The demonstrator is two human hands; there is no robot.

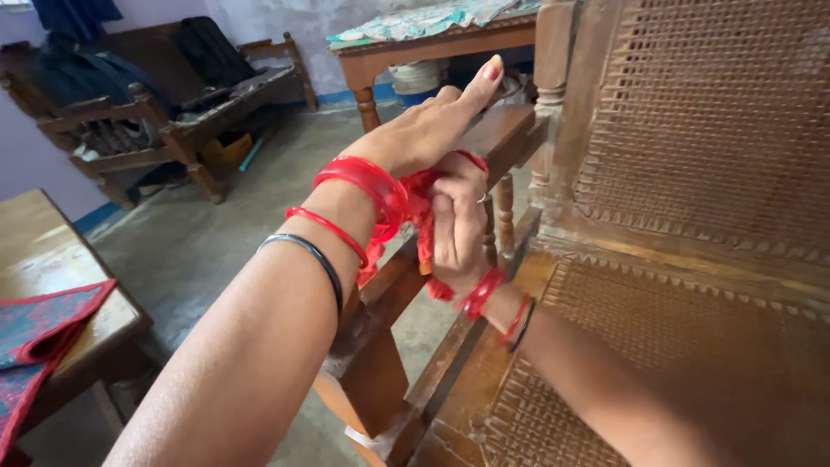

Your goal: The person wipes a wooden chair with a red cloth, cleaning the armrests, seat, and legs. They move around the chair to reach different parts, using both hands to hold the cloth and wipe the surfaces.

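Head view: my left hand (424,130) is stretching out, fingers together, over the chair's armrest (501,130). My right hand (458,220) is gripping the red cloth (421,203) at my left wrist, among bangles (363,186); whether wrapping is finished, I cannot tell.

No packages, labels, signs or screens can be made out anywhere in this view of the room.
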